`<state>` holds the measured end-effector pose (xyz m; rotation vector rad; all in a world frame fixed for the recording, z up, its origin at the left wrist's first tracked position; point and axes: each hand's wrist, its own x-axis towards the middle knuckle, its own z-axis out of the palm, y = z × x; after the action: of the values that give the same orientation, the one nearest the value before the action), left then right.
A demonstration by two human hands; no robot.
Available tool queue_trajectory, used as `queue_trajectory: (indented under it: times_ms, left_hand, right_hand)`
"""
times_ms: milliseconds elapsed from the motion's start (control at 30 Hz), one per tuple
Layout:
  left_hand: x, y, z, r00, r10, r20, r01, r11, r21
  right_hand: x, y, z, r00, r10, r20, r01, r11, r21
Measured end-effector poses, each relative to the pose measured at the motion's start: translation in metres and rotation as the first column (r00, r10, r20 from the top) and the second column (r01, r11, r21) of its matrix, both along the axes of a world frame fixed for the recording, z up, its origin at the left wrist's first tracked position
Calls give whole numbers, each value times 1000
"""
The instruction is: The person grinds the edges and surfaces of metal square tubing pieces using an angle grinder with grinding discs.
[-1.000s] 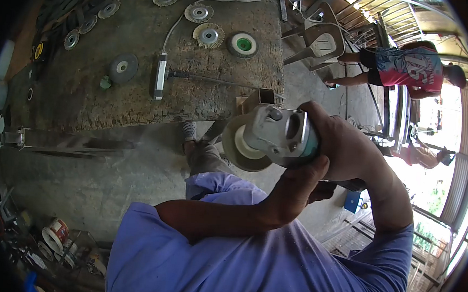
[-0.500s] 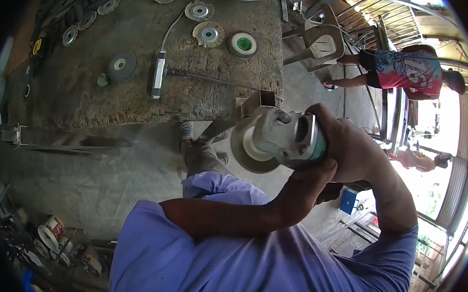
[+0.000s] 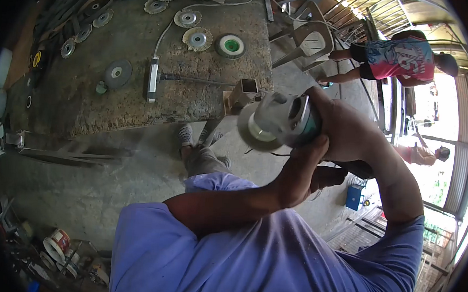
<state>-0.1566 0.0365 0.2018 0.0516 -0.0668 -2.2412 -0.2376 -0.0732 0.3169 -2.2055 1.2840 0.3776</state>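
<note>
An angle grinder [image 3: 286, 120] with a pale, blurred disc [image 3: 253, 130] is held in front of my chest. My right hand [image 3: 348, 121] wraps over its teal body from the right. Below it, my left hand [image 3: 305, 169] grips the underside, thumb against the body and fingers curled near the dark rear part. Just beyond the disc, a square steel tube [image 3: 243, 93] stands at the edge of the worn wooden table [image 3: 194, 98]. A thin rod [image 3: 203, 81] lies behind the tube, running to a metal bar [image 3: 153, 80] with a cord.
Several abrasive wheels lie on the table, among them a green-centred wheel [image 3: 231, 46] and a grey disc [image 3: 118, 72]. A plastic chair [image 3: 311, 41] stands past the table. One person [image 3: 400, 59] is at the right, another [image 3: 418, 154] farther off. A blue box [image 3: 355, 196] sits on the floor.
The view has shifted, moving the table and tube left in the picture. The grinder now appears higher and slightly farther from the tube. More of my left fingers shows beneath it.
</note>
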Motion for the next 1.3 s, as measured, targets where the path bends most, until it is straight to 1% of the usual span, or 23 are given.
queue_trajectory:
  times_ms: [100,133,233,267,367,433,533,600,700,733,767,833,867,900,933,967,1000,1033,1067,1133,1167,1233,1300]
  left_hand:
    - [-5,7,7,996,-75,-51,75,997,-1]
    - [-2,14,11,996,-89,-20,89,996,17]
    - [9,21,12,993,-108,44,107,994,4]
    - [8,20,8,992,-101,78,103,994,-20]
    - [18,15,7,991,-71,117,70,997,14]
    - [25,13,3,986,-31,167,30,1000,8]
    - [36,11,15,976,57,212,-64,998,26]
    - [35,11,10,973,48,224,-52,999,9]
    - [23,8,9,972,46,230,-37,998,-44]
    - [15,7,10,971,44,233,-30,997,-65]
    - [8,3,6,982,10,186,4,997,-78]
    - [-8,-14,-9,992,-77,103,90,988,-129]
    - [-13,-23,-13,989,-147,33,151,976,-155]
    - [-20,-17,-20,981,-167,95,179,975,-135]
    - [-30,-10,-29,972,-180,152,199,973,-115]
    - [-36,-5,-36,961,-186,204,208,974,-92]
    - [-36,2,-48,936,-280,212,311,941,-133]
    - [-34,8,-50,918,-253,306,318,930,-183]
    - [-29,16,-53,884,-230,408,340,914,-220]
    - [-22,24,-57,778,-211,592,434,862,-263]
    - [-19,26,-55,759,-234,608,457,857,-240]
    - [-15,31,-50,714,-288,638,508,841,-189]
    - [-15,35,-47,751,-294,591,456,879,-142]
  right_hand:
    - [-7,14,14,995,-18,-96,14,999,-40]
    - [-6,20,17,994,-60,-97,60,998,5]
    - [-3,30,16,994,-82,-72,83,997,4]
    - [-1,27,16,994,-107,-37,109,993,35]
    - [4,19,2,1000,-12,28,13,999,-49]
    - [14,11,-3,1000,-13,3,13,1000,26]
    - [30,2,-9,1000,4,5,-5,994,112]
    - [30,-1,-12,1000,9,23,-12,991,136]
    - [22,2,0,996,15,-88,-6,995,95]
    - [16,3,1,995,-5,-103,12,998,60]
    - [7,3,-2,993,-34,-113,36,999,19]
    - [-9,5,-5,985,-105,-140,93,992,-87]
    - [-17,7,-9,977,-146,-158,124,982,-141]
    - [-24,11,-13,966,-190,-173,155,968,-196]
    - [-34,15,-16,945,-272,-180,261,962,-83]
    - [-41,26,-19,931,-347,-113,337,937,-96]
    - [-47,42,-22,912,-408,-49,402,911,-96]
    - [-54,58,-29,887,-462,15,461,884,-81]
    - [-64,73,-40,852,-506,135,517,853,-66]
    - [-73,96,-54,718,-641,270,661,750,22]
    - [-76,104,-59,632,-701,331,722,688,77]
    - [-78,115,-62,662,-681,315,713,701,17]
    - [-75,117,-56,707,-645,290,677,735,-14]
